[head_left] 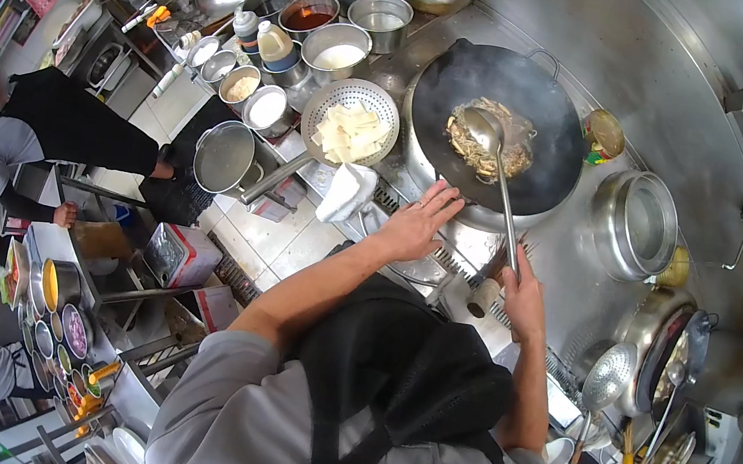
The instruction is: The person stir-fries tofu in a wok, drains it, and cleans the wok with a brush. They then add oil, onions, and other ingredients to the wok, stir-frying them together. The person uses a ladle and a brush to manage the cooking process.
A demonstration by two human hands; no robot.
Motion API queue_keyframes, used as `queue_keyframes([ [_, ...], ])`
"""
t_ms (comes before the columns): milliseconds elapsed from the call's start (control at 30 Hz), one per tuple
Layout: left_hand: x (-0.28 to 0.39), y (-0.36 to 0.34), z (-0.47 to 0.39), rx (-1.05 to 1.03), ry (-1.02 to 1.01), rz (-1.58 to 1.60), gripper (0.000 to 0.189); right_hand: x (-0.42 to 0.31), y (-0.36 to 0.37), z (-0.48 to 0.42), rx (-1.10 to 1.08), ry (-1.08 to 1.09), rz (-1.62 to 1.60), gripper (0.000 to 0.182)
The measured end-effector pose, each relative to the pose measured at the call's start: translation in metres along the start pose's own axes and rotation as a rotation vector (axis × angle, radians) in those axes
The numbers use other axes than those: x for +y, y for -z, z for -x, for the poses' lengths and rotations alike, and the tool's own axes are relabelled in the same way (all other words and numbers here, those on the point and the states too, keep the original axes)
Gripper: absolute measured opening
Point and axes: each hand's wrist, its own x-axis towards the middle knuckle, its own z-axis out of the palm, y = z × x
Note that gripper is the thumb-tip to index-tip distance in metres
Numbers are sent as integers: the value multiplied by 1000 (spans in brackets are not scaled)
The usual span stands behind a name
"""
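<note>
A dark wok point(433, 98) sits on the burner ring, with a steaming heap of sliced food point(514, 154) at its bottom. My right hand point(524, 302) grips the handle of a steel ladle point(483, 128), whose bowl rests in the food. My left hand point(419, 223) is spread near the wok's front rim; nothing shows in its grasp, and whether its fingertips touch the rim I cannot tell. Left of the wok, a perforated strainer point(312, 110) holds pale flat slices point(351, 131). A folded white cloth point(347, 194) lies by the strainer, left of my left hand.
Steel bowls of sauces and seasonings, among them a white one point(267, 109), and squeeze bottles point(274, 46) stand at upper left. Right of the wok are an open can point(604, 135) and a steel pot point(651, 218). A bamboo brush point(483, 296) lies by the right wrist. Several people stand at left.
</note>
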Motion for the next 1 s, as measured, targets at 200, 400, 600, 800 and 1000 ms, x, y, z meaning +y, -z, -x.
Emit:
queue_keyframes([
  [200, -1, -6, -1, 37, -14, -8, 89, 30, -8, 1, 164, 147, -20, 54],
  [400, -2, -8, -2, 47, -32, -8, 87, 24, 0, -10, 237, 84, 101, 53],
  [600, 3, -15, -3, 65, -9, -11, 86, 69, -7, -28, 268, 219, 4, 56],
  [800, 1, -17, -5, 92, -19, -35, 86, 79, -1, -78, 504, 311, 131, 54],
  [1000, -3, -17, -5, 85, -9, -11, 86, 32, 6, -101, 168, 156, -71, 52],
])
